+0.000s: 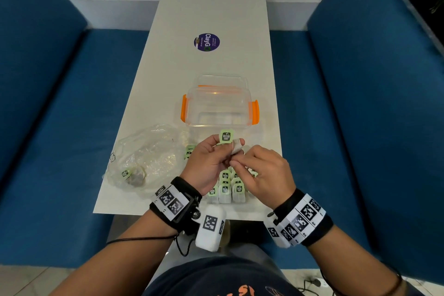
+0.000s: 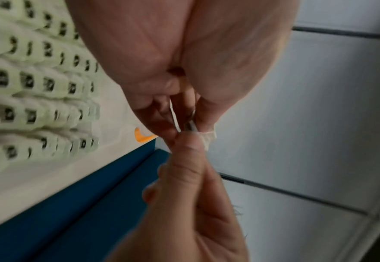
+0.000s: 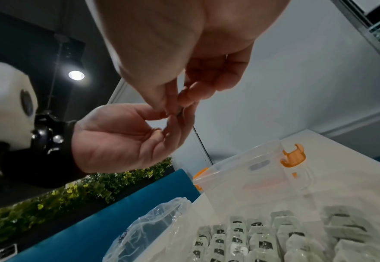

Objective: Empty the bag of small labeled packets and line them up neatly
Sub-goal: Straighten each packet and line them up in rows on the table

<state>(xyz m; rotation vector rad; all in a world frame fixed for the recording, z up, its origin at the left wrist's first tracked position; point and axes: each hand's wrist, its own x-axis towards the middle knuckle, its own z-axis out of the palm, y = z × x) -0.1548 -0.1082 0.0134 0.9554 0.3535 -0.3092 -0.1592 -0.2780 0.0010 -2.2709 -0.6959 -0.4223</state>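
Observation:
My left hand (image 1: 223, 149) is raised above the table and pinches a small white packet (image 1: 236, 147) whose green label (image 1: 225, 136) sticks up above the fingers. My right hand (image 1: 239, 160) meets it from the right and pinches the lower edge of the same packet (image 2: 209, 138). The fingertips of both hands touch in the right wrist view, right hand (image 3: 177, 104) above left hand (image 3: 128, 134). Below the hands, several labeled packets (image 1: 228, 186) lie in tidy rows (image 3: 274, 239). The crumpled clear bag (image 1: 144, 158) lies to the left with one packet (image 1: 127, 173) still inside.
A clear plastic box with orange latches (image 1: 218, 106) stands just beyond the hands, with its lid behind it. A round purple sticker (image 1: 206, 42) is farther back on the narrow white table (image 1: 216, 7). Blue seats flank both sides. A loose packet (image 1: 189, 150) lies beside the bag.

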